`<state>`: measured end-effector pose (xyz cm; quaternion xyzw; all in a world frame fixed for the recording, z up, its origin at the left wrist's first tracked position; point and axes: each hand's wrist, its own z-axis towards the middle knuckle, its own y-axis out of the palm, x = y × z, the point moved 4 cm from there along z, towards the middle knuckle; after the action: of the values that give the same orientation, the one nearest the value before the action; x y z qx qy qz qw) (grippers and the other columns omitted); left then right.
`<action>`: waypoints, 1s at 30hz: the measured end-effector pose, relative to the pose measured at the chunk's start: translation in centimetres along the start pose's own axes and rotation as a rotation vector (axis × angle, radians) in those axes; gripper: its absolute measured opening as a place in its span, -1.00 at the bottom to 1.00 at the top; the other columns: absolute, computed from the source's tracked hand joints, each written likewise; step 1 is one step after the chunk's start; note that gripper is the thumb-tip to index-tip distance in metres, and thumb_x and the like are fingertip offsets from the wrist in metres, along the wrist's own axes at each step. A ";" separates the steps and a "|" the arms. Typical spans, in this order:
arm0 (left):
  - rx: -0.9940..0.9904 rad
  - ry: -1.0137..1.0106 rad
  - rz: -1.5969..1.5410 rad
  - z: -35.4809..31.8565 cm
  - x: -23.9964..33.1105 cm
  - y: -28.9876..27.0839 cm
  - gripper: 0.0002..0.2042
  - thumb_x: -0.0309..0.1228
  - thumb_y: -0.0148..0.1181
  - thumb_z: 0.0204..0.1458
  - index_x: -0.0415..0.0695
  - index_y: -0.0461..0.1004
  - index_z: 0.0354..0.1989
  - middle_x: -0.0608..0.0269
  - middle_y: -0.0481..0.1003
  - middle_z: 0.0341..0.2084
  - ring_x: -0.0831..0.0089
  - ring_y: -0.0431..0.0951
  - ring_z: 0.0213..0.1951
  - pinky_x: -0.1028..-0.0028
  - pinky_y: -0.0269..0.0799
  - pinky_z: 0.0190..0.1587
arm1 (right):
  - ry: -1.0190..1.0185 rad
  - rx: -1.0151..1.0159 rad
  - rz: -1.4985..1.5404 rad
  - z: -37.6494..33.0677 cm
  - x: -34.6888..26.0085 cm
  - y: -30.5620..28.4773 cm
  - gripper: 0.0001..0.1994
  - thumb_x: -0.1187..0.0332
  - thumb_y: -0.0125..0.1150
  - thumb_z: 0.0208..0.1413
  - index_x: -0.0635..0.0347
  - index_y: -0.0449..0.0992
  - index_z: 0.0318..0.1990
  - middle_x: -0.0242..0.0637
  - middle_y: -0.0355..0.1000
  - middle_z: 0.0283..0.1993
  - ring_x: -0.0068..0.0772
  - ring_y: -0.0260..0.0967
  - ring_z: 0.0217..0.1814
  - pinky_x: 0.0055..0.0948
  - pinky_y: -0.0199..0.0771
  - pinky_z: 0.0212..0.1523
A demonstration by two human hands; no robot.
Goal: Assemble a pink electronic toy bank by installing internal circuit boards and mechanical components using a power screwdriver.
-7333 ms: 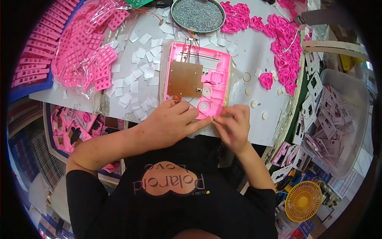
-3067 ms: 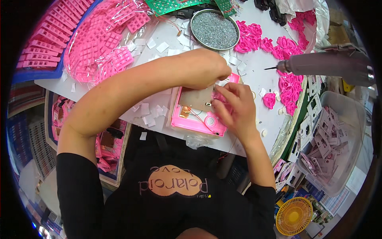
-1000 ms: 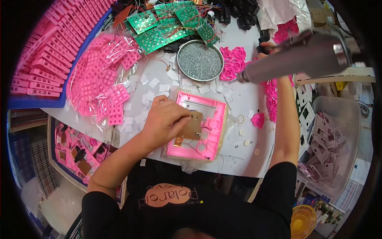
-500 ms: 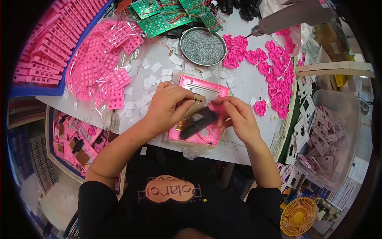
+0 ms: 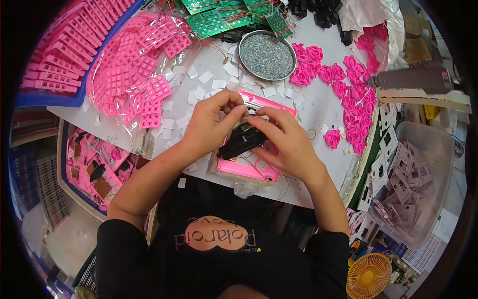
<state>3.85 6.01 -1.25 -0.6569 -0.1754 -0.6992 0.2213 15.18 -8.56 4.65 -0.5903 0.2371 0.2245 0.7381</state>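
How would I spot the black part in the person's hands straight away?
On the white table, find the pink casing nearest the person. The black part is the long, slanting piece over it, in the right hand. Unlike the black pieces at the table's far edge, it sits above pink.

White worktable (image 5: 314, 107), green strip (image 5: 362, 182) along right edge; brown shelving (image 5: 34, 127) left, pale seat (image 5: 74, 244) below.

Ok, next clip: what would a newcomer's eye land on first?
The pink: rows of slotted parts in a blue tray at upper left, a bag of grid pieces beside it, ring-like parts at right. In the centre, the right hand holds a black part over a pink casing. Beyond sits a round dish of metal pieces.
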 end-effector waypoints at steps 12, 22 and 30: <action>-0.199 0.016 0.273 1.5 2.9 -0.5 -0.90 -0.51 0.32 0.03 -0.25 0.60 -0.30 0.27 0.57 -0.45 0.58 0.50 -0.40 0.49 0.41 -0.29 | 0.094 0.141 -0.060 -1.3 -0.2 -0.5 -0.54 0.45 0.49 -0.18 0.28 0.51 -0.04 -0.12 0.45 0.01 -0.05 0.45 -0.03 -0.22 0.53 -0.11; -0.344 0.358 0.564 1.4 4.3 -0.6 -0.87 -0.46 0.36 -0.07 -0.09 0.56 -0.34 0.35 0.55 -0.43 0.36 0.51 -0.41 0.35 0.29 -0.08 | 0.142 0.136 -0.028 -1.8 0.5 0.2 -0.52 0.43 0.49 -0.16 0.26 0.49 -0.02 -0.15 0.43 0.03 -0.05 0.42 -0.06 -0.23 0.52 -0.11; -0.490 0.279 0.615 2.2 4.3 -0.3 -0.86 -0.49 0.33 -0.04 -0.08 0.51 -0.31 0.36 0.53 -0.40 0.36 0.52 -0.32 0.32 0.26 -0.02 | 0.133 0.144 -0.041 -1.9 0.4 0.1 -0.52 0.41 0.49 -0.16 0.26 0.49 -0.01 -0.15 0.43 0.03 -0.06 0.41 -0.04 -0.22 0.51 -0.09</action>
<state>5.39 7.11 3.21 -0.6108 0.2321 -0.7040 0.2785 15.31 -10.39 3.94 -0.5540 0.2892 0.1520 0.7657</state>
